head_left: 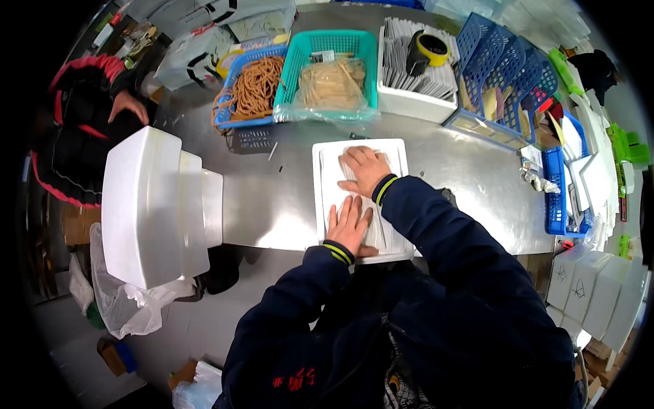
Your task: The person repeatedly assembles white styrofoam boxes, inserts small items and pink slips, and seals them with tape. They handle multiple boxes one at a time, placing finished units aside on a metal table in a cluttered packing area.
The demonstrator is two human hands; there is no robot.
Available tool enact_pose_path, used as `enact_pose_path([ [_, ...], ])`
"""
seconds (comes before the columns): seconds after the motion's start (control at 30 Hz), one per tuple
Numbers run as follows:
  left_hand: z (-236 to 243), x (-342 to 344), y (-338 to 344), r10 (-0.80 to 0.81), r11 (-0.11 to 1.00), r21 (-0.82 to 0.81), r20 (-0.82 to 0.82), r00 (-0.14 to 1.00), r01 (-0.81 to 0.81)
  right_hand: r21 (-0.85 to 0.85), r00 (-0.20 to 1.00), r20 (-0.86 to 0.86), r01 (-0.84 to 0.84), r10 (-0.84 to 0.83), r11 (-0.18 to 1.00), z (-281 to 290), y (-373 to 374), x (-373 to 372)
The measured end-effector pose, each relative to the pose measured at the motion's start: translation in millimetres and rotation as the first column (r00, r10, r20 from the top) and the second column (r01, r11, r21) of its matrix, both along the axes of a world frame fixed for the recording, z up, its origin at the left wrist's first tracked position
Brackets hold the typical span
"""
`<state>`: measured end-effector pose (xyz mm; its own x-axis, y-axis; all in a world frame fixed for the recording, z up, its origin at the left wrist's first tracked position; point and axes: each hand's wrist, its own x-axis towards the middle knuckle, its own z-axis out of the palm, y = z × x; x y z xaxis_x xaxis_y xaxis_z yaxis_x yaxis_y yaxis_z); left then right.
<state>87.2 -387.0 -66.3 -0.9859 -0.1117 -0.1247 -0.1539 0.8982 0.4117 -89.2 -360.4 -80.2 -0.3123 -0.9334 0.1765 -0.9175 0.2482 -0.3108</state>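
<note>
A shallow white foam box [318,184] lies at the table's front edge, close to my body. Thin white flat pieces [375,235], perhaps packets or envelopes, fill it in a tight layer. My left hand [350,228] rests palm down on the near part of these pieces, its fingers spread. Farther back, my right hand [366,170] lies on them too, with fingers stretched toward the left. Neither hand grips anything. Much of the layer is hidden under my hands and right sleeve.
Along the back stand a blue basket of brown cord [253,88], a green basket [293,61], a white box of upright packets [419,102] holding a tape roll [433,48], and blue file racks [490,75]. Stacked white foam boxes [143,204] rise at left, near another person's hand [128,108].
</note>
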Motion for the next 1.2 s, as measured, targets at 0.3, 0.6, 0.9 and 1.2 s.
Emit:
enact_pose_path([
  [0.3, 3.1, -1.0, 4.0, 0.038, 0.994, -0.101, 0.058, 0.998, -0.032, -0.336, 0.975, 0.134, -0.123, 0.177, 0.934, 45.4, -23.0, -20.6],
  [0.6, -1.4, 1.9, 8.7, 0.077, 0.993, -0.092, 0.008, 0.997, -0.076, 0.048, 0.992, -0.04, 0.121, -0.119, 0.991, 12.7, -128.7, -102.7],
  [0.9, 4.1, 4.1, 20.6, 0.173, 0.985, 0.002, 0.056, 0.983, -0.173, 0.185, 0.995, -0.057, 0.09, -0.081, 0.979, -25.8, -161.3, -145.9],
  [1.2, -7.7, 8.3, 21.8, 0.176, 0.984, 0.005, -0.045, 0.983, -0.176, -0.041, 0.97, -0.226, 0.08, -0.087, 0.996, 24.6, -119.9, -130.0],
])
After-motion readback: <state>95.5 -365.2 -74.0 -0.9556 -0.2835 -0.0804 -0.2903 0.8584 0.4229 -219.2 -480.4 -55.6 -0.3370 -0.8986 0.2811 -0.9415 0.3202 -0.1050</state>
